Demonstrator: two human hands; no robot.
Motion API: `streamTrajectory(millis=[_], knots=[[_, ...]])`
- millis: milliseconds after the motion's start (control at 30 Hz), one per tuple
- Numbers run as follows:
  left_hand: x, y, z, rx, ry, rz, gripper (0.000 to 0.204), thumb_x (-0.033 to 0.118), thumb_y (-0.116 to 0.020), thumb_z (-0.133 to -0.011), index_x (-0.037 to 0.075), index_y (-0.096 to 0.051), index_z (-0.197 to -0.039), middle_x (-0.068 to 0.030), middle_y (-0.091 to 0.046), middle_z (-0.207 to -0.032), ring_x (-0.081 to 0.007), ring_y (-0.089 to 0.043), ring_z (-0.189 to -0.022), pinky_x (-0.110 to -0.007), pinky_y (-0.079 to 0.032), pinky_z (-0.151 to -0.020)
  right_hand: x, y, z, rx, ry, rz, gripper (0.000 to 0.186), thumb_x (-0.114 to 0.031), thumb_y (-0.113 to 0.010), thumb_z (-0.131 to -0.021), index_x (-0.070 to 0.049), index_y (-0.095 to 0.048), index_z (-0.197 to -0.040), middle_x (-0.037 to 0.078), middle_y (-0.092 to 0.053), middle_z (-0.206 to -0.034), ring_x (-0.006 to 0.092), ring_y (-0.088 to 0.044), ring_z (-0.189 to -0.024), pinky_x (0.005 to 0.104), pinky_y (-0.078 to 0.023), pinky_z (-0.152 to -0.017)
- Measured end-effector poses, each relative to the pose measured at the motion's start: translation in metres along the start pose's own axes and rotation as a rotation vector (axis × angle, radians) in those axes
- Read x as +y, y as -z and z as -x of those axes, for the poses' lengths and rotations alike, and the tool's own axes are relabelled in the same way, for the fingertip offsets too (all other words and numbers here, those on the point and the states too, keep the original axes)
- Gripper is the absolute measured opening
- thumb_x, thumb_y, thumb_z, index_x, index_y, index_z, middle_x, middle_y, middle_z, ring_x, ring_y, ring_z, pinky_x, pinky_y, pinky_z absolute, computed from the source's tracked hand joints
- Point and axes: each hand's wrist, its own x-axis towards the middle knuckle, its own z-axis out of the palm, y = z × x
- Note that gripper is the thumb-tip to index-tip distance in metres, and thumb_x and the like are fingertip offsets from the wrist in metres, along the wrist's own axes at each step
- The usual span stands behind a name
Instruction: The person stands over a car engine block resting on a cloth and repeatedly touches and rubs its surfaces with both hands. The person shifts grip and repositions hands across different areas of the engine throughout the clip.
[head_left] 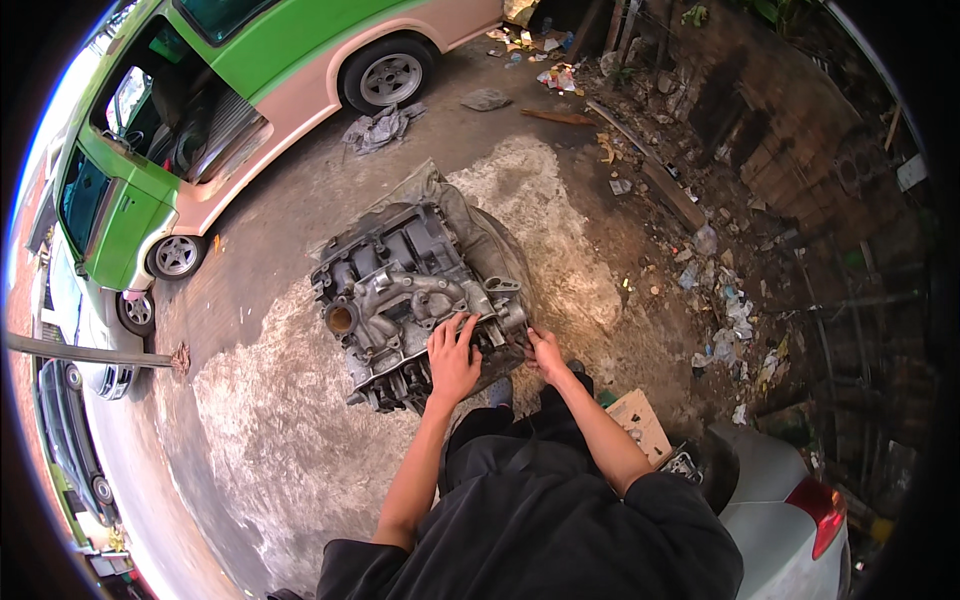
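Note:
A grey, grimy engine block (420, 265) with cast metal pipes and a round, rusty opening (341, 319) stands in front of me. My left hand (455, 360) lies on the engine's near edge, its fingers spread over the metal and holding nothing. At the engine's near right corner is my right hand (546, 355), with the fingers curled in against its side. Whatever those fingertips grip is too small or hidden to make out. Beneath and behind the engine shows a grey-brown cloth (490, 240) over a rounded support.
A green and pink van (290, 75) with an open side door is parked far left. Rubbish (735, 310) lines the right wall. Near right are a cardboard piece (640, 425) and a pale car's rear (775, 525). A crumpled cloth (383, 128) lies near the van.

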Motion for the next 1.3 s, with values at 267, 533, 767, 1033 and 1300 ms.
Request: streamTrajectory(millis=[267, 533, 767, 1033, 1300], knots=[[0.0, 0.001, -0.001, -0.011, 0.001, 0.01, 0.064, 0.009, -0.068, -0.086, 0.016, -0.055, -0.148, -0.0093, -0.051, -0.144, -0.0344, -0.045, -0.136, -0.051, -0.035, -0.116, -0.03, -0.022, 0.024, 0.049, -0.047, 0.066, 0.029, -0.018, -0.051, -0.111, -0.005, -0.058, -0.137, 0.001, -0.049, -0.08, 0.0074, -0.035, -0.053, 0.0278, -0.026, -0.045], [0.001, 0.001, -0.001, -0.001, -0.001, 0.012, 0.064, 0.009, -0.068, -0.086, 0.016, -0.055, -0.148, -0.0092, -0.051, -0.145, -0.034, -0.046, -0.137, -0.051, -0.035, -0.116, -0.043, -0.025, 0.029, 0.137, -0.027, 0.279, 0.042, -0.015, -0.06, -0.106, -0.002, -0.059, -0.147, 0.0, -0.05, -0.068, 0.0097, -0.038, -0.05, 0.0316, -0.028, -0.045], [0.001, 0.001, 0.0, -0.004, 0.0, 0.013, 0.064, 0.009, -0.068, -0.087, 0.017, -0.055, -0.149, -0.0095, -0.052, -0.146, -0.034, -0.046, -0.137, -0.051, -0.035, -0.116, -0.029, -0.032, 0.028, 0.271, 0.155, 0.447, 0.043, -0.018, -0.066, -0.102, 0.003, -0.066, -0.139, 0.01, -0.066, -0.075, 0.0152, -0.052, -0.052, 0.0377, -0.04, -0.046], [0.0, 0.001, 0.0, 0.0, 0.002, 0.017, 0.064, 0.009, -0.069, -0.086, 0.017, -0.056, -0.148, -0.0097, -0.052, -0.145, -0.0343, -0.046, -0.137, -0.051, -0.035, -0.116, -0.031, -0.045, 0.037, 0.342, 0.384, 0.681, 0.031, -0.017, -0.064, -0.098, 0.005, -0.072, -0.119, 0.024, -0.077, -0.104, 0.0372, -0.073, -0.102, 0.0461, -0.053, -0.091], [0.001, 0.0, 0.0, -0.006, 0.01, 0.0, 0.066, 0.01, -0.069, -0.085, 0.017, -0.055, -0.15, -0.0087, -0.051, -0.145, -0.0342, -0.046, -0.136, -0.051, -0.035, -0.116, 0.004, -0.01, -0.003, 0.189, 0.272, 0.491, 0.032, -0.011, -0.064, -0.103, 0.004, -0.058, -0.13, 0.02, -0.074, -0.114, 0.0326, -0.07, -0.11, 0.0492, -0.051, -0.096]])
